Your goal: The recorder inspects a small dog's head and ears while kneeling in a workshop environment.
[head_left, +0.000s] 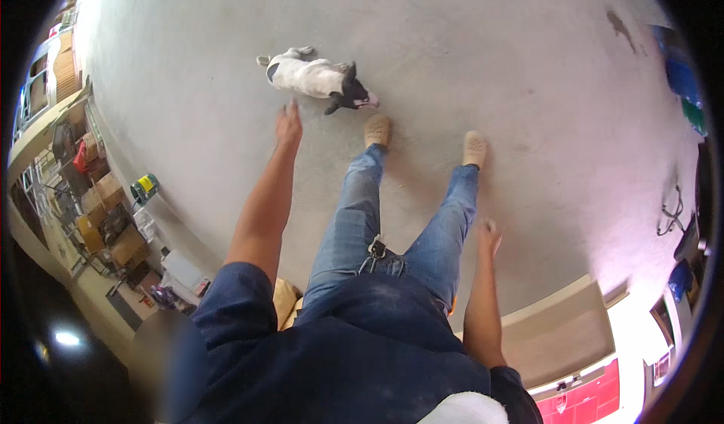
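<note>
A white dog with black patches (309, 76) is on the grey floor, its black-and-white head close to the toe of my left shoe (378, 131). My left hand (289, 125) reaches forward beside the dog's near flank, fingers stretched out and nothing in them. From this view I cannot tell whether the hand touches the dog. Lower and to the right, my right hand (490, 237) hangs beside my right leg, away from the dog. It is small and a little smeared, so its fingers cannot be made out. Nothing shows in it.
Cardboard boxes (130, 247) and other clutter stand along the left side, with a yellow-green container (145, 188) nearby. My right shoe (474, 149) is on the concrete floor (452, 47). At the lower right is a red panelled surface (584, 397); dark cables (671, 211) lie at the right.
</note>
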`<state>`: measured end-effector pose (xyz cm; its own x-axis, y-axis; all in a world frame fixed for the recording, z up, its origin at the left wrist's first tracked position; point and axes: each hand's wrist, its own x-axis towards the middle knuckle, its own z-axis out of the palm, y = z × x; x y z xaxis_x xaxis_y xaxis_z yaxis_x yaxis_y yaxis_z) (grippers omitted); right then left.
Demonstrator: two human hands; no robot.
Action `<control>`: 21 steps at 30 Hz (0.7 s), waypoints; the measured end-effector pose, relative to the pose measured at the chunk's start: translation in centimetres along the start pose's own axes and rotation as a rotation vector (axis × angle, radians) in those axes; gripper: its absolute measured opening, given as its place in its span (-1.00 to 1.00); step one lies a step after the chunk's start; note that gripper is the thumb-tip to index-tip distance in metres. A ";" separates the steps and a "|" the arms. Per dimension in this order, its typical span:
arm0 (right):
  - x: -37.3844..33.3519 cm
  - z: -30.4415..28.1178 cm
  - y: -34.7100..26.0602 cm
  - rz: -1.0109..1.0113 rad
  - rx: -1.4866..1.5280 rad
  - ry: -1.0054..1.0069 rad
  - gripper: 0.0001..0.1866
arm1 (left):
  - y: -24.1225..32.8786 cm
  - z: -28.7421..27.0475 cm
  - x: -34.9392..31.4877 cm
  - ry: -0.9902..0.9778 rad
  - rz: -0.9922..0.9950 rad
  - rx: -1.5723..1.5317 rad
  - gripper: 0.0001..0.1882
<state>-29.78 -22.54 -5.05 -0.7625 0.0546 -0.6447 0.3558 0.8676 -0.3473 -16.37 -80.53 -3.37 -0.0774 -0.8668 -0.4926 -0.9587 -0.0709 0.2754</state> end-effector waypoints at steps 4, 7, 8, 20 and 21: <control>-8.0 1.5 2.1 0.207 -0.098 -0.096 -0.75 | 3.6 5.5 4.1 -0.018 0.119 0.016 -0.18; -7.9 1.9 -3.3 0.285 -0.079 -0.119 -0.77 | 3.0 10.2 5.6 0.051 0.319 0.112 -0.23; -6.8 1.6 -4.4 0.295 -0.118 -0.121 -0.78 | 3.4 12.6 4.7 -0.011 0.330 0.080 -0.24; -1.2 5.8 -10.4 0.073 -0.036 -0.281 -0.68 | 1.4 18.2 6.7 0.256 0.372 0.033 -0.25; -1.4 5.9 -9.3 0.067 -0.053 -0.290 -0.68 | 1.6 18.9 5.9 0.258 0.353 0.031 -0.25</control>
<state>-28.84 -33.59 -5.02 -0.5493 -0.0238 -0.8353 0.3656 0.8920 -0.2659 -23.52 -76.41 -21.37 -0.3344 -0.9305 -0.1496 -0.8940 0.2630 0.3628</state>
